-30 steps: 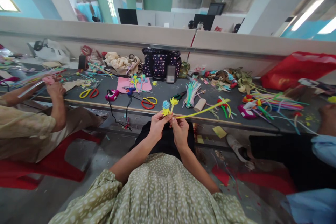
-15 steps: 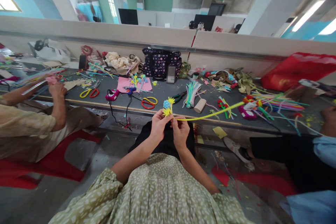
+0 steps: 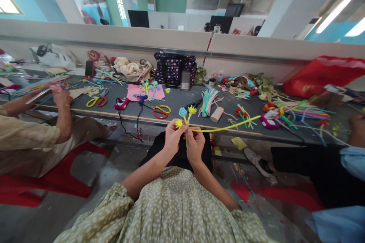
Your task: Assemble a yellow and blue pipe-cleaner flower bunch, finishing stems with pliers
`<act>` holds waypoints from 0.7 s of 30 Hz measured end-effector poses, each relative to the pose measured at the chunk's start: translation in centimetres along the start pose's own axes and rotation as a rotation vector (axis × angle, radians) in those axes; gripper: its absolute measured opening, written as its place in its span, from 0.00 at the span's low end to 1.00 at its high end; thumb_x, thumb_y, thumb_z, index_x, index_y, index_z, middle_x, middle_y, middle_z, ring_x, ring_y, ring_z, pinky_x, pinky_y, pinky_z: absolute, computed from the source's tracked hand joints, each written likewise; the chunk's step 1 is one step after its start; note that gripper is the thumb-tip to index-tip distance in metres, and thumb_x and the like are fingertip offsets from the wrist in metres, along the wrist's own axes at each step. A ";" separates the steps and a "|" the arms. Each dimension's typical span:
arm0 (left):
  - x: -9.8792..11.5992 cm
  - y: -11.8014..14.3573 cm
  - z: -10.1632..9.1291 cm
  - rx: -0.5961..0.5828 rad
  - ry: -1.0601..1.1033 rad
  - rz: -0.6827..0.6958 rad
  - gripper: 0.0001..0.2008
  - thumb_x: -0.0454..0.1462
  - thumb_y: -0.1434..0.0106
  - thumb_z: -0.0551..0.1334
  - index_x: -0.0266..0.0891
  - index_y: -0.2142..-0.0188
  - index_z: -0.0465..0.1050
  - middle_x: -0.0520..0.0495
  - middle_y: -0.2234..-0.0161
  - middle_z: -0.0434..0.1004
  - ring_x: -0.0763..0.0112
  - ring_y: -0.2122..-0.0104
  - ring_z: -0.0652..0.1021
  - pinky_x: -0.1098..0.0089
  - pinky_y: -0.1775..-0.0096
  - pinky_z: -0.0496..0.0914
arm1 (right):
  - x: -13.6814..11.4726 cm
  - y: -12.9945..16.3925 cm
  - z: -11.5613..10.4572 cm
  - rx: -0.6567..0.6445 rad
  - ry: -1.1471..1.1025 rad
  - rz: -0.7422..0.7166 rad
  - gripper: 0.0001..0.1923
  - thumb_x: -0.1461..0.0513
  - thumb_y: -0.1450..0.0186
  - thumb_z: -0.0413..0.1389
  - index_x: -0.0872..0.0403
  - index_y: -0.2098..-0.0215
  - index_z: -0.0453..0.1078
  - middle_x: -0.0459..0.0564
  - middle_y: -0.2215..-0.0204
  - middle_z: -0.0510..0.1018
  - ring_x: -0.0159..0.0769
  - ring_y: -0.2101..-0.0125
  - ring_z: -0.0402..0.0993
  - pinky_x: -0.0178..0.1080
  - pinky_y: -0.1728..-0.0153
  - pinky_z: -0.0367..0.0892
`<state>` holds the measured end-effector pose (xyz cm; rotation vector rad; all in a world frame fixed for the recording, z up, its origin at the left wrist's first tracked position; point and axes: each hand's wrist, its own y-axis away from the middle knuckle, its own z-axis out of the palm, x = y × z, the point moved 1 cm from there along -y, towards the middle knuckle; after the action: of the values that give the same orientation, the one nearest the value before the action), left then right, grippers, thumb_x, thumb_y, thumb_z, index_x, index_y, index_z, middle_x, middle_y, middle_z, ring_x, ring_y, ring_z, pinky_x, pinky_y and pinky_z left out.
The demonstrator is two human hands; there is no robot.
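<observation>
My left hand [image 3: 172, 136] is closed on the stems of a small bunch of pipe-cleaner flowers. One flower is blue [image 3: 182, 112], and two are yellow, an upper one [image 3: 192, 110] and a lower one [image 3: 178, 123] by my fingers. My right hand [image 3: 195, 143] pinches a long yellow pipe cleaner [image 3: 228, 126] right beside the stems. Its free end stretches rightward over the table edge. Both hands meet at the fingertips above my lap, so the exact crossing of stem and pipe cleaner is hidden.
On the table lie red-and-yellow scissors [image 3: 161, 112], dark pliers [image 3: 193, 104], a bundle of pipe cleaners [image 3: 209, 101], a beige block [image 3: 217, 114] and a glue gun [image 3: 142, 99]. A patterned bag [image 3: 174, 68] stands behind. Co-workers sit on both sides, one hand [image 3: 62, 99] visible at left.
The flowers have spread apart, the upper yellow one shifting right of the blue one. The pipe cleaner's free end has moved slightly left and down. Both hands keep their hold.
</observation>
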<state>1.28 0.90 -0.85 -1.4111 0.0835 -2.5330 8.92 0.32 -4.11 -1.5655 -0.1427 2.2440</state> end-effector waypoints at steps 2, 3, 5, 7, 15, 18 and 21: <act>-0.1 0.1 0.1 -0.007 -0.006 0.003 0.13 0.38 0.49 0.71 0.38 0.72 0.67 0.55 0.75 0.70 0.81 0.79 0.67 0.78 0.76 0.63 | 0.1 0.0 0.0 0.000 0.003 0.007 0.10 0.55 0.37 0.58 0.54 0.67 0.69 0.44 0.74 0.72 0.29 0.77 0.67 0.33 0.75 0.68; -0.1 0.2 0.1 -0.008 -0.009 0.004 0.13 0.38 0.49 0.71 0.38 0.72 0.67 0.55 0.76 0.70 0.80 0.79 0.67 0.78 0.77 0.63 | 0.2 0.1 -0.1 -0.001 0.008 0.007 0.11 0.55 0.38 0.58 0.54 0.67 0.69 0.44 0.74 0.72 0.29 0.77 0.67 0.34 0.75 0.68; -0.2 0.2 0.1 -0.001 -0.013 0.010 0.14 0.38 0.49 0.71 0.38 0.72 0.66 0.55 0.76 0.69 0.80 0.79 0.67 0.78 0.77 0.62 | 0.3 0.1 -0.1 -0.001 0.018 0.004 0.11 0.54 0.38 0.58 0.54 0.67 0.68 0.44 0.74 0.72 0.30 0.77 0.67 0.34 0.74 0.68; -0.1 0.2 0.1 0.013 -0.021 0.023 0.15 0.39 0.50 0.71 0.38 0.73 0.65 0.56 0.77 0.68 0.81 0.80 0.67 0.78 0.77 0.62 | 0.4 0.2 -0.2 0.001 0.026 0.001 0.11 0.53 0.38 0.58 0.53 0.67 0.68 0.43 0.74 0.72 0.30 0.77 0.67 0.34 0.75 0.68; 0.0 0.2 0.0 -0.014 -0.038 0.031 0.13 0.38 0.51 0.72 0.37 0.72 0.69 0.54 0.75 0.72 0.79 0.77 0.70 0.76 0.73 0.66 | 0.2 0.0 -0.5 0.015 0.076 -0.049 0.10 0.55 0.37 0.58 0.54 0.66 0.69 0.44 0.73 0.72 0.30 0.76 0.68 0.34 0.74 0.68; -0.1 0.2 -0.1 -0.036 -0.025 0.016 0.11 0.37 0.50 0.72 0.37 0.70 0.73 0.52 0.72 0.74 0.78 0.73 0.72 0.76 0.69 0.68 | -0.3 -0.2 -0.8 0.032 0.132 -0.139 0.08 0.57 0.37 0.57 0.54 0.66 0.69 0.45 0.72 0.72 0.31 0.75 0.68 0.34 0.73 0.68; -0.2 0.2 -0.3 -0.026 -0.020 -0.007 0.11 0.37 0.51 0.73 0.37 0.70 0.74 0.52 0.72 0.75 0.78 0.73 0.73 0.76 0.67 0.68 | -0.8 -0.4 -1.0 0.022 0.245 -0.278 0.05 0.60 0.36 0.56 0.53 0.67 0.70 0.46 0.71 0.73 0.33 0.72 0.70 0.36 0.70 0.68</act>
<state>1.16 0.78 -1.24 -1.4489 0.1088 -2.5312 10.20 0.22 -3.66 -1.6800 -0.2475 1.8233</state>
